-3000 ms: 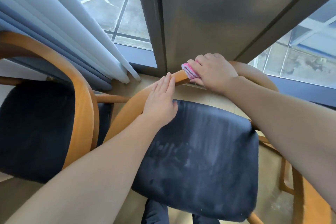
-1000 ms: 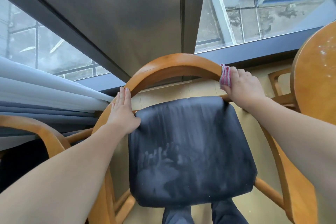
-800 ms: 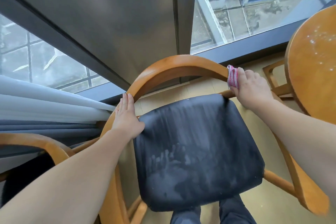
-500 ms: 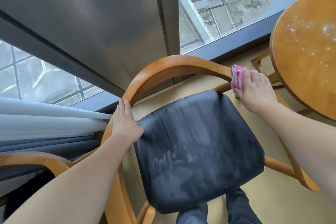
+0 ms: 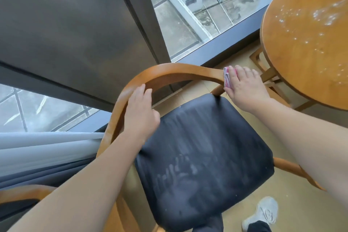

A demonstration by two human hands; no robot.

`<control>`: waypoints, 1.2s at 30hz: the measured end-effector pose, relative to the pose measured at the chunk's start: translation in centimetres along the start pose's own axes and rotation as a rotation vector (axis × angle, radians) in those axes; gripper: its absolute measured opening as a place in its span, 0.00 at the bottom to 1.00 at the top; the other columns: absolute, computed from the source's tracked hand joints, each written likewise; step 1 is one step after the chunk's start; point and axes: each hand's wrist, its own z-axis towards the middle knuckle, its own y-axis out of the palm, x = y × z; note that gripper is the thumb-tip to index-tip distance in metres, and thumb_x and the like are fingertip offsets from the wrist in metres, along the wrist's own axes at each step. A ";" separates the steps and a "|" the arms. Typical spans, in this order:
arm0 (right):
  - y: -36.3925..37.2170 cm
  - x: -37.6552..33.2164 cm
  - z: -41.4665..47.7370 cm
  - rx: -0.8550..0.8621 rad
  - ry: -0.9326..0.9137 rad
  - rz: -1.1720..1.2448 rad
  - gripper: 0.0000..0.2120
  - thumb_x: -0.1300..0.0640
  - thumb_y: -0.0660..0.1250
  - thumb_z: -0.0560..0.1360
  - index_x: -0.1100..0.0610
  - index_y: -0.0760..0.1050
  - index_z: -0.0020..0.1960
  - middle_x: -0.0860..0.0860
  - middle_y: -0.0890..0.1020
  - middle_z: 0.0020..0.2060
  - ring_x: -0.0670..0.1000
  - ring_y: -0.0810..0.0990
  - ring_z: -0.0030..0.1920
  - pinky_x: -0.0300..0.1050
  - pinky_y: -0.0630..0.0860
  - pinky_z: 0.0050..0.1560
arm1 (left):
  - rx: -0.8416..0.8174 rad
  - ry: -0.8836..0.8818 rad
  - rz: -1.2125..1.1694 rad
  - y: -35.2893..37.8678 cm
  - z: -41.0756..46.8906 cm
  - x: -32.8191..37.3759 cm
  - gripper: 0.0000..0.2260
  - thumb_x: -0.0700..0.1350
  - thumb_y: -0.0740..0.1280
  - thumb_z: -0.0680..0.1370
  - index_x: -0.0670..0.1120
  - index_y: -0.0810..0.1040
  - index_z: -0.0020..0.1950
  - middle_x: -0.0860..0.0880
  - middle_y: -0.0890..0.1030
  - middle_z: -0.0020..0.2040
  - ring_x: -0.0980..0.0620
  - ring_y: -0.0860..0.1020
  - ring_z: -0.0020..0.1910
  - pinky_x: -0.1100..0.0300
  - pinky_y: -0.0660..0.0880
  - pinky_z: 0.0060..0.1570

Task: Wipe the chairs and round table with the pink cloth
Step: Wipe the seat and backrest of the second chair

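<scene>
A wooden chair point(image 5: 169, 72) with a curved back rail and a dusty black seat point(image 5: 203, 152) stands in front of me. My right hand point(image 5: 243, 88) presses the folded pink cloth point(image 5: 227, 79) onto the right end of the back rail, fingers lying over the cloth. My left hand point(image 5: 140, 113) rests on the left side of the rail, fingers fairly straight. The round wooden table point(image 5: 305, 39), speckled with white spots, is at the upper right.
A second wooden chair point(image 5: 22, 194) shows at the lower left. Grey and white curtains point(image 5: 43, 149) hang beside it. A dark pillar and big windows run behind the chair. My shoe point(image 5: 263, 213) is on the beige floor at the lower right.
My right hand slid the cloth along the back rail from its middle to its right end. My left hand shifted up the left side of the rail. The view swung right, showing the table.
</scene>
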 end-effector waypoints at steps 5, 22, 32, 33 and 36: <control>0.2 0.3 -0.3 0.024 -0.004 -0.002 0.33 0.40 0.50 0.80 0.59 0.51 0.78 0.58 0.65 0.70 0.60 0.67 0.66 0.55 0.66 0.65 | -0.135 0.393 0.164 3.2 4.8 8.8 0.32 0.43 0.60 0.75 0.43 0.51 0.78 0.45 0.48 0.79 0.49 0.46 0.77 0.55 0.43 0.75; 2.3 3.8 -6.3 0.018 0.147 0.120 0.34 0.40 0.49 0.80 0.60 0.48 0.78 0.59 0.62 0.71 0.59 0.65 0.65 0.55 0.65 0.66 | -0.387 0.342 0.318 6.8 8.2 14.7 0.39 0.43 0.63 0.75 0.44 0.40 0.78 0.46 0.40 0.78 0.49 0.40 0.77 0.49 0.40 0.74; 4.0 5.5 -12.4 -0.024 0.273 0.144 0.36 0.39 0.51 0.80 0.60 0.46 0.78 0.60 0.60 0.73 0.61 0.64 0.69 0.55 0.64 0.69 | -0.432 0.330 0.329 6.4 8.3 15.0 0.40 0.41 0.63 0.74 0.44 0.40 0.78 0.46 0.40 0.78 0.49 0.40 0.77 0.48 0.40 0.74; 4.2 5.6 -12.9 -0.024 0.285 0.145 0.36 0.40 0.52 0.80 0.60 0.46 0.78 0.61 0.60 0.73 0.61 0.64 0.69 0.55 0.65 0.69 | -0.434 0.328 0.334 6.4 8.3 15.1 0.41 0.41 0.63 0.74 0.44 0.40 0.78 0.46 0.40 0.78 0.49 0.40 0.77 0.48 0.40 0.74; 4.5 5.8 -14.5 -0.038 0.315 0.148 0.36 0.40 0.52 0.80 0.60 0.47 0.78 0.61 0.61 0.73 0.62 0.64 0.69 0.55 0.65 0.69 | -0.437 0.325 0.345 6.3 8.2 15.2 0.41 0.40 0.63 0.73 0.44 0.40 0.78 0.46 0.40 0.78 0.49 0.40 0.77 0.48 0.40 0.74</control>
